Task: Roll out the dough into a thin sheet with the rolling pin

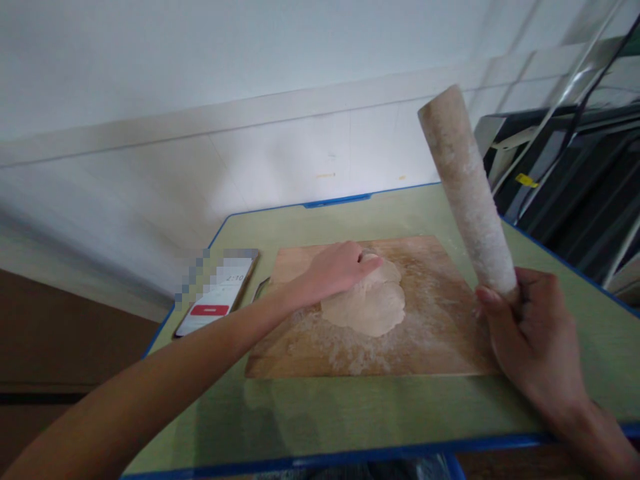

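A pale, flattened piece of dough (367, 310) lies on a floured wooden cutting board (440, 340). My left hand (337, 265) reaches across the board's left half, its fingers curled and closed on the dough's upper edge. Part of the dough is hidden beneath that hand. At the right, my right hand (537, 333) grips the lower end of a flour-dusted rolling pin (470, 193). The pin is raised off the board, tilted with its top leaning left.
A phone (215, 297) with a lit screen lies left of the board. The green table (250, 427) has a blue edge and stands near a white wall (280, 160). Cables (575, 120) and dark panels (600, 173) are at the right.
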`<state>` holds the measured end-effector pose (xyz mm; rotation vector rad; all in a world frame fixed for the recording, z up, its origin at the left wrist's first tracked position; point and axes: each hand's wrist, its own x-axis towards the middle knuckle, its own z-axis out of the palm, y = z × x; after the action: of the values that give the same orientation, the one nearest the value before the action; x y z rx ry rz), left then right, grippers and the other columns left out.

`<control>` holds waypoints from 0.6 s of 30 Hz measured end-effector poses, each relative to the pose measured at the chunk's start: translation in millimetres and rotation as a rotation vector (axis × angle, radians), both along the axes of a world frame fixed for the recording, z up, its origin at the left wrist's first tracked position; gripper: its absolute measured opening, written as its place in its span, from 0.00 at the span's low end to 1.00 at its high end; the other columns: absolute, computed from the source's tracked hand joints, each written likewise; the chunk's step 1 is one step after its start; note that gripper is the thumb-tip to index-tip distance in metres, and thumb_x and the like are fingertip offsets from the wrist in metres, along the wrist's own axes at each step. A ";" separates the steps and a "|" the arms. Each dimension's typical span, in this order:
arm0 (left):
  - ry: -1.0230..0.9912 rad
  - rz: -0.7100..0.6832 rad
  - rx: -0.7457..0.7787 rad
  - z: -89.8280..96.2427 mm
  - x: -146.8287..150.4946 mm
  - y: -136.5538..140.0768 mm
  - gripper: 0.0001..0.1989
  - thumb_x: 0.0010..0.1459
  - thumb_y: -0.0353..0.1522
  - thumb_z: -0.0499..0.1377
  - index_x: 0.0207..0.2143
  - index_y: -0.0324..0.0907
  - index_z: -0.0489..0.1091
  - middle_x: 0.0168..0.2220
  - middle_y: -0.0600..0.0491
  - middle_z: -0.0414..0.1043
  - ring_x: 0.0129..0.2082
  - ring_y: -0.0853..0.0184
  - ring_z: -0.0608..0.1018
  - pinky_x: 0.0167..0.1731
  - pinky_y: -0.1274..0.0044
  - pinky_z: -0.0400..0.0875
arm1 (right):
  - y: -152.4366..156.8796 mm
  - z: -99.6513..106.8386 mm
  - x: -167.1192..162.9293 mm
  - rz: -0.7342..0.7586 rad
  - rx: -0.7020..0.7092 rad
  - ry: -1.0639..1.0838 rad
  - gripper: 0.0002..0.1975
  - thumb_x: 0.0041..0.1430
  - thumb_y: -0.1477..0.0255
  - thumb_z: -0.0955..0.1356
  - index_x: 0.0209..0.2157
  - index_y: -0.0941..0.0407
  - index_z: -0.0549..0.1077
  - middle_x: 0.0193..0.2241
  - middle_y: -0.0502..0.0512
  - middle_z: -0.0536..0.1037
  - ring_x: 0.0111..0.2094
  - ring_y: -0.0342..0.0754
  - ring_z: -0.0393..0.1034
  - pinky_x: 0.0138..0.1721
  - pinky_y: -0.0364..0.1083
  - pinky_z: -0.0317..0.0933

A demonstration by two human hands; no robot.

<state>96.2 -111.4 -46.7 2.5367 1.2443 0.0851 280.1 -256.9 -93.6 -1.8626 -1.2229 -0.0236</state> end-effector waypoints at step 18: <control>-0.190 -0.076 0.490 -11.7 -8.3 -32.5 0.20 0.67 0.41 0.41 0.31 0.41 0.66 0.22 0.54 0.67 0.22 0.68 0.68 0.24 0.75 0.51 | 2.3 -0.4 1.8 0.025 -0.014 -0.062 0.15 0.56 0.55 0.61 0.36 0.52 0.60 0.20 0.49 0.68 0.18 0.49 0.64 0.18 0.46 0.56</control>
<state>87.9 -143.9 -58.4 2.8882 1.1604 0.6736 281.9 -254.6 -93.9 -1.8708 -1.2917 -0.0588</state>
